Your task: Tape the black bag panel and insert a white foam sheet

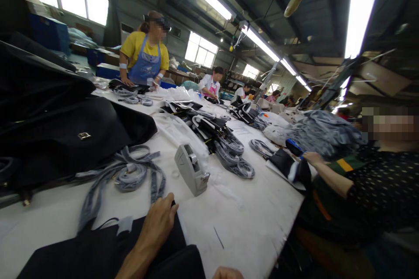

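The black bag [75, 255] lies on the table [248, 222], its near side cut off, wrapped straps [131, 177] beyond. The left hand [159, 220] curls at its edge, seemingly pinching dark material: likely a steadying step, the next move calling for firm hold. Rightmost, the right hand [228, 273] is mostly cropped; its fingers I cannot tell.

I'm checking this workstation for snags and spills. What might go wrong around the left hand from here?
The wrapped straps lie loosely looped, with one length running down to the edge of the black item; they might catch or drag if it is moved.

The grey tape dispenser stands just beyond the left hand, so a forward sweep could knock it.
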`<state>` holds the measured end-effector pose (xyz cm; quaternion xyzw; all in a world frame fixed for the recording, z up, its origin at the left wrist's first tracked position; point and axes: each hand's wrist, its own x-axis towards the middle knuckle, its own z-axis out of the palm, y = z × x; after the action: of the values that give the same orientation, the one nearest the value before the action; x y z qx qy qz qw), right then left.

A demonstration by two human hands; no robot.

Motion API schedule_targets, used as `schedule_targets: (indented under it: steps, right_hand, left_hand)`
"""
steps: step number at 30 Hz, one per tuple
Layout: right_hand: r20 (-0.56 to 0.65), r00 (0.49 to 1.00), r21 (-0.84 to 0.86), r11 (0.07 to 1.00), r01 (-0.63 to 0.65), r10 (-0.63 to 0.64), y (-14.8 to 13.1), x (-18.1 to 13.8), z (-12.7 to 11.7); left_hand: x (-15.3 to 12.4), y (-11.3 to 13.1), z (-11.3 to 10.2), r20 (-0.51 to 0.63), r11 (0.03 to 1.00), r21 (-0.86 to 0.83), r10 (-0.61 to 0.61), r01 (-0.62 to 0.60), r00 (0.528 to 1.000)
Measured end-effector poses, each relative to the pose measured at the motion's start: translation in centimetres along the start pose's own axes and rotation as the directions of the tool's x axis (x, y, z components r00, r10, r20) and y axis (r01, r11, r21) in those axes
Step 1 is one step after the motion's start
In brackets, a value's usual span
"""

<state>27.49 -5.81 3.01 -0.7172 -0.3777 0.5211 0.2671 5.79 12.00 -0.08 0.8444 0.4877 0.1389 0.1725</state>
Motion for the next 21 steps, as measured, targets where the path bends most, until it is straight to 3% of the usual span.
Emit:
schedule_targets:
  steps: [5, 21]
  right_hand:
    - [-0.008, 1.000, 0.018, 1.000, 0.023, -0.023, -1.0, 1.2, -2.3]
    - [-0.016, 0.989, 0.157, 0.976, 0.148, -0.147, 2.2, 0.7, -2.0]
  left_hand:
    - [-0.1, 0.0, -0.1, -0.012, 1.000, -0.009, -0.013, 0.013, 1.000]
    - [0.5, -0.6, 0.7, 0.021, 0.999, -0.016, -0.041, 0.041, 0.999]
